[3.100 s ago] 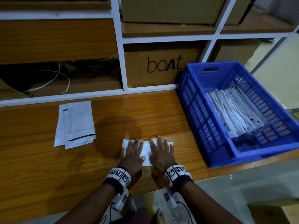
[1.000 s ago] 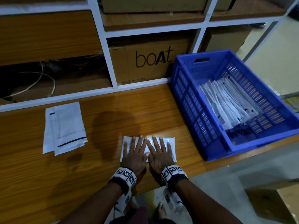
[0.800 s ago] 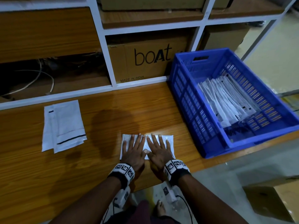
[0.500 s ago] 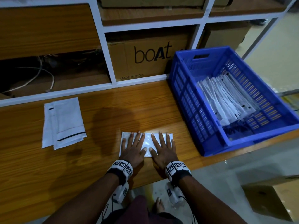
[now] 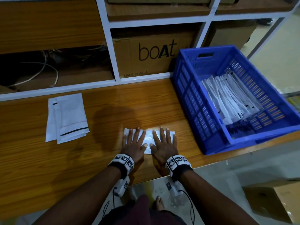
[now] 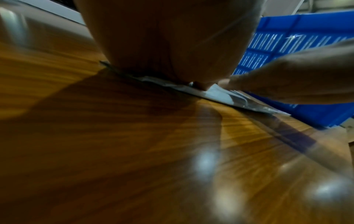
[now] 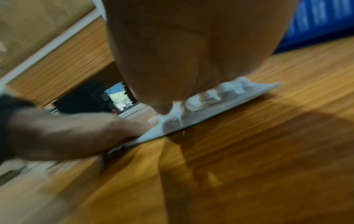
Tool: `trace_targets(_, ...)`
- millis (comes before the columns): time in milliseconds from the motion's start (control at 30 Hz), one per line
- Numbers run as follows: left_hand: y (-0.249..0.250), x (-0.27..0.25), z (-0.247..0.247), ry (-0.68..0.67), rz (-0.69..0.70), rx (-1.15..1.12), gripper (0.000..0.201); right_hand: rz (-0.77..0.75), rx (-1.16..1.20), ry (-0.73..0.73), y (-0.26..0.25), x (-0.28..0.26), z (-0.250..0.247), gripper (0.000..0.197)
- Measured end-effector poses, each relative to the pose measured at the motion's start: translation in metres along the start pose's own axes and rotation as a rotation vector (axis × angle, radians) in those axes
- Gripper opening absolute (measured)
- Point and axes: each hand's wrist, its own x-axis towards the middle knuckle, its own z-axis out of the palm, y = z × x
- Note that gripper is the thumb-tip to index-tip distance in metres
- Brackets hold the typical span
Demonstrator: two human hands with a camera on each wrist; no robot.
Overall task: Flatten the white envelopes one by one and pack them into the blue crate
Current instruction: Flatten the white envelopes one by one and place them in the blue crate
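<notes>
The fingers [image 5: 159, 134] of both hands lie straight and spread, flat on a white envelope [image 5: 148, 140] with a glossy, slightly crinkled skin. The left hand [image 5: 134, 143] covers its left half and the right hand [image 5: 164, 144] its right half, thumbs nearly meeting over the middle, a bare shiny strip showing between them. In the right wrist view the envelope [image 7: 210, 104] puckers into small ridges beside the palm. Half a second ago the hands sat closer together; now they are a little farther apart. The envelope rests near the front edge of the wood-grain worktop [image 5: 40, 159]. Well to the left lies a small pile [image 5: 66, 117] of flat white envelopes with a dark stripe. To the right stands the blue slatted plastic crate [image 5: 191, 101], a fanned row of envelopes [image 5: 227, 99] inside. Behind is a cardboard box [image 5: 152, 52] marked "boAt".
</notes>
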Motion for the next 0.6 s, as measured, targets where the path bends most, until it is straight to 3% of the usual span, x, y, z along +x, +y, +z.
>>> trace_targets(133,-0.001,-0.002,-0.001,-0.005,0.001,-0.015,0.062,-0.124,0.012,-0.013,-0.017,0.001,0.005,0.059)
trace_targets(267,-0.006,-0.004,-0.006,0.002,0.032,-0.062,0.066,-0.101,-0.011,0.013,-0.017,0.003,0.019,0.059)
trace_targets(400,-0.006,-0.011,0.004,0.115,0.058,0.081,0.066,-0.096,-0.024,-0.03,-0.018,0.007,0.017,0.06)
trace_targets(600,-0.005,-0.01,0.013,0.069,0.08,0.038,0.067,-0.1,0.038,-0.127,-0.011,0.007,-0.003,0.063)
